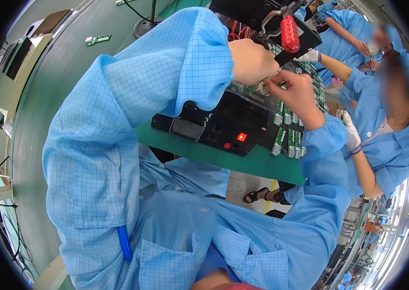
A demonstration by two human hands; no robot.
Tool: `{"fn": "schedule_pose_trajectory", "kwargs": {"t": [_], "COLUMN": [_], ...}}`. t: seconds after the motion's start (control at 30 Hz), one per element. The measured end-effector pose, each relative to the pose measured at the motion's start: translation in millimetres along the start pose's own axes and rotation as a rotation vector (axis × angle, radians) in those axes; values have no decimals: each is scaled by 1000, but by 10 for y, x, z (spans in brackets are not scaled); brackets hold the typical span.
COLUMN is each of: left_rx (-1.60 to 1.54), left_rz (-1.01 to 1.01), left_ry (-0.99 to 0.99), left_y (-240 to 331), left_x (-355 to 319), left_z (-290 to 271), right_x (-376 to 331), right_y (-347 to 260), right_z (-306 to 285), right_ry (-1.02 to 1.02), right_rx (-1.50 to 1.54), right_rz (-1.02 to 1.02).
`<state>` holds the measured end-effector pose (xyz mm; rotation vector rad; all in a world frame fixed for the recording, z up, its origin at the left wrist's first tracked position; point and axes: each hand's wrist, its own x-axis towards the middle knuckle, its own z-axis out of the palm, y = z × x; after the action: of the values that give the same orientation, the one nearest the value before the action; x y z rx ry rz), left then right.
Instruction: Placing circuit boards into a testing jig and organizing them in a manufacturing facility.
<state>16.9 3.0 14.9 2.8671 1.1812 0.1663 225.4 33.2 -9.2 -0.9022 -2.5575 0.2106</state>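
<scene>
The green, smooth worktop (35, 130) has a wide free area on the person's left, where only 1 loose green-and-white circuit board (97, 40) is seen. In front of the black, flat control box with a glowing red square button (214, 123), a narrow green strip remains before the worktop's near edge. On the right the room is tight: many green-and-white circuit boards in rows (287, 130) lie just beside the box, and a co-worker's white-gloved hand (311, 56) reaches in near them. The red, ribbed clamp handle (289, 34) stands close above the 2 hands.

The left hand (254, 62) comes across from the left with the elbow raised and bent, its back turned up and its fingers pointing to the right. The right hand (295, 94) rises from below, wrist bent, with thumb and index finger drawn near each other. Both meet above the far side of the box, beside some small pale parts (263, 89). Whether either hand's fingers grasp something, I cannot tell.
</scene>
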Motion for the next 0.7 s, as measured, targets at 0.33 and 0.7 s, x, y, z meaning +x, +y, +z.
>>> {"fn": "schedule_pose_trajectory", "kwargs": {"t": [0.33, 0.7], "left_rx": [-23, -23], "left_rz": [-20, -48], "left_ry": [-12, -31], "left_y": [29, 3], "left_x": [50, 46], "left_z": [26, 45], "right_x": [-40, -34], "right_y": [4, 63], "right_z": [42, 89], "right_ry": [78, 84], "right_rx": [-36, -14], "right_rz": [-10, -29]}}
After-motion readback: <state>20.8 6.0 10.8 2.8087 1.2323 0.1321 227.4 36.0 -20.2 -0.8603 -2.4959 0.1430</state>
